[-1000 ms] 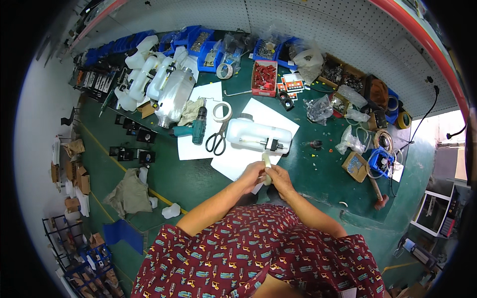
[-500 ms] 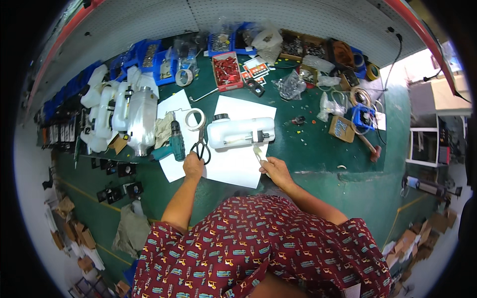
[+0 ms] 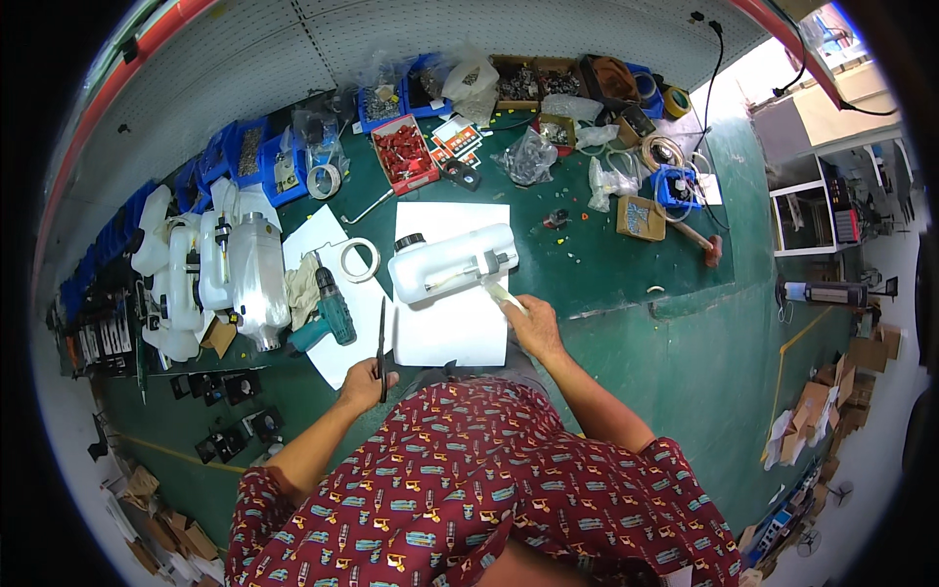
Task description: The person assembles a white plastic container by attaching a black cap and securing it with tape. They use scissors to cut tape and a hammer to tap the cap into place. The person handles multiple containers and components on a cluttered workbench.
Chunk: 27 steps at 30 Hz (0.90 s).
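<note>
My left hand (image 3: 366,384) is closed round the handles of black scissors (image 3: 382,338), whose blades point away from me over the paper's near edge. In my right hand (image 3: 534,328), the fingers pinch a pale, translucent strip (image 3: 503,295). The strip's far end lies at the near side of a translucent white plastic tank (image 3: 440,271); whether it touches is too small to tell. The tank lies on white paper (image 3: 450,338), with a black cap (image 3: 409,241) at its left and a dark fitting (image 3: 488,262) on its face.
Left of the paper are a roll of white tape (image 3: 360,260), a teal cordless drill (image 3: 335,315) and several more tanks (image 3: 215,264). Behind stand a box of red parts (image 3: 403,155) and blue bins (image 3: 284,171). A hammer (image 3: 711,250) lies at the right.
My view has turned and shifted. The scissors in my left hand have drawn back toward my body, away from the tape roll. My right hand still holds the strip near the tank.
</note>
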Each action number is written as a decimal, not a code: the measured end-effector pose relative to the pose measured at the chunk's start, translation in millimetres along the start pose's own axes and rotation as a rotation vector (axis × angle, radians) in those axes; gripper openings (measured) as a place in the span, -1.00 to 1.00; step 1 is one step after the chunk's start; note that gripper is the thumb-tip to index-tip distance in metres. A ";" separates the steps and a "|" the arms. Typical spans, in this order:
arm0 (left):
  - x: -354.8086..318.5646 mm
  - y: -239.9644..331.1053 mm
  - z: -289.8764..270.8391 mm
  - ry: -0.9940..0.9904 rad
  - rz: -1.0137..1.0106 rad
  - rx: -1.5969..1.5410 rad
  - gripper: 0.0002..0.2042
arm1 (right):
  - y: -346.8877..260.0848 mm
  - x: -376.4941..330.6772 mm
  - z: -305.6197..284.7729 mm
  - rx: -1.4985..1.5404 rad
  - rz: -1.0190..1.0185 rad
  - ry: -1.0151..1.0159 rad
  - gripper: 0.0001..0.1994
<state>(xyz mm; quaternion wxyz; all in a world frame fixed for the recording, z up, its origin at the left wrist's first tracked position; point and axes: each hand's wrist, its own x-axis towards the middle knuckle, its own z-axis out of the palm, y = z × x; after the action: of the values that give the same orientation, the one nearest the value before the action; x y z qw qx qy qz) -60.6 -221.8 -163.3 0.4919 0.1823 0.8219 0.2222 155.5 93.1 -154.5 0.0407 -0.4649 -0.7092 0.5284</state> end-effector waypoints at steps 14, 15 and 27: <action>138.6 143.9 -1.6 -0.939 0.089 0.190 -0.79 | -7.8 -16.0 -5.0 -0.009 0.023 0.089 -0.57; 143.3 153.0 0.1 -0.949 0.069 0.237 -0.79 | -8.7 -18.3 -5.1 0.000 0.031 0.092 -0.57; 167.6 171.8 5.0 -0.820 0.167 0.423 -0.81 | -19.1 -27.5 -11.3 -0.050 -0.055 0.135 -0.60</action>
<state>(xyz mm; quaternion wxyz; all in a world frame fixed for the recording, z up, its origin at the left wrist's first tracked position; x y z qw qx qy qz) -117.6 9.4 -193.7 0.7085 0.4168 0.5695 -0.0015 165.4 81.7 -122.6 0.0914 -0.4807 -0.7303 0.4768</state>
